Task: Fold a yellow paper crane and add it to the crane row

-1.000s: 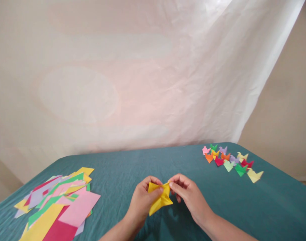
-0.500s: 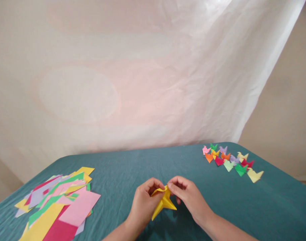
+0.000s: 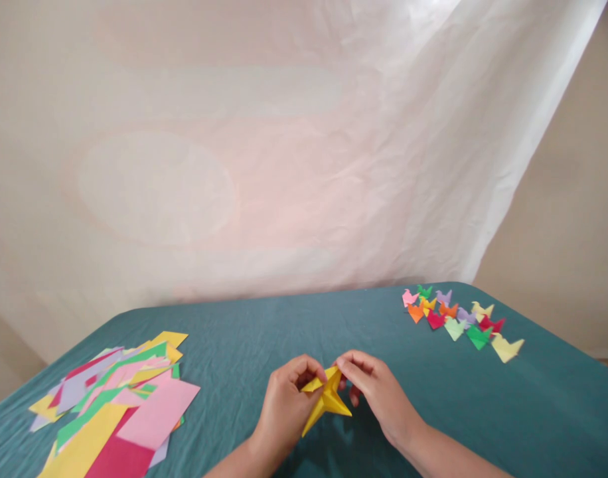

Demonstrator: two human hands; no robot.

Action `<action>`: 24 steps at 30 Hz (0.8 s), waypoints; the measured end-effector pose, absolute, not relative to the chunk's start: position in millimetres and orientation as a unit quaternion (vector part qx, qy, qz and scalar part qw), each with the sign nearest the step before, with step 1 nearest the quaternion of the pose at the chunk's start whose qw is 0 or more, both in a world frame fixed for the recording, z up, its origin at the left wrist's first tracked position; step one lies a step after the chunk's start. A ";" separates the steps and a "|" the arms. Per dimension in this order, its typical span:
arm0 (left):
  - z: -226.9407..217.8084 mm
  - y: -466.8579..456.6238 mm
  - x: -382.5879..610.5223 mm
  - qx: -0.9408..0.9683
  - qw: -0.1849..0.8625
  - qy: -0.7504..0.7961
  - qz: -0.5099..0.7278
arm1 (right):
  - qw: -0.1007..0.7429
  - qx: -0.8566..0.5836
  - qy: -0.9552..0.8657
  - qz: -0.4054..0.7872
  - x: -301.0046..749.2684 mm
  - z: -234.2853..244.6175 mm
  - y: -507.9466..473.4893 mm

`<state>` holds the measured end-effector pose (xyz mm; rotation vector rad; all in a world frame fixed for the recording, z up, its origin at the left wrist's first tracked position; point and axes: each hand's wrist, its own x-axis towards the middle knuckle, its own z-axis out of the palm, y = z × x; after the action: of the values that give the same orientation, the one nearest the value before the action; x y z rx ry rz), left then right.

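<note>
A partly folded piece of yellow origami paper [image 3: 328, 400] is held up between my two hands near the front of the table, its points spread out like a star. My left hand [image 3: 293, 398] is closed on its left side, thumb and fingers pinching the paper. At the upper right point, my right hand [image 3: 371, 385] pinches the tip between thumb and forefinger. The other right fingers curl behind and are partly hidden. Part of the paper is covered by the left fingers.
On the left lies a loose heap of coloured paper sheets [image 3: 157, 415], in pink, yellow, green, red and lilac. Several small folded paper birds [image 3: 478, 337] stand in rows at the back right. A dark green cloth [image 3: 244, 345] covers the table; a pale sheet [image 3: 284, 166] hangs behind it.
The right thumb and forefinger have shifted slightly right along with the paper's upper tip. That upper part now looks flatter and more pointed. My left hand has hardly moved.
</note>
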<state>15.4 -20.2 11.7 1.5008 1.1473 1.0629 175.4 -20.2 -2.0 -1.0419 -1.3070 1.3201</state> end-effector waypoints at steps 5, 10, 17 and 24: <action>8.1 -19.3 14.2 0.628 0.440 0.480 0.426 | 0.478 -0.438 -0.541 0.536 175.3 -0.9 -19.7; 5.6 -18.8 12.8 0.635 0.429 0.488 0.418 | 0.469 -0.453 -0.550 0.522 174.7 -1.7 -18.5; 8.1 -19.3 14.5 0.618 0.458 0.478 0.424 | 0.467 -0.451 -0.560 0.515 175.0 -5.3 -18.4; 22.3 -25.0 13.5 0.657 0.464 0.438 0.402 | 0.468 -0.490 -0.591 0.438 175.1 -4.2 -18.3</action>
<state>13.5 -25.0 22.3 1.6156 1.0752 0.9878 175.1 -18.3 -4.2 -1.2020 -1.4498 1.0737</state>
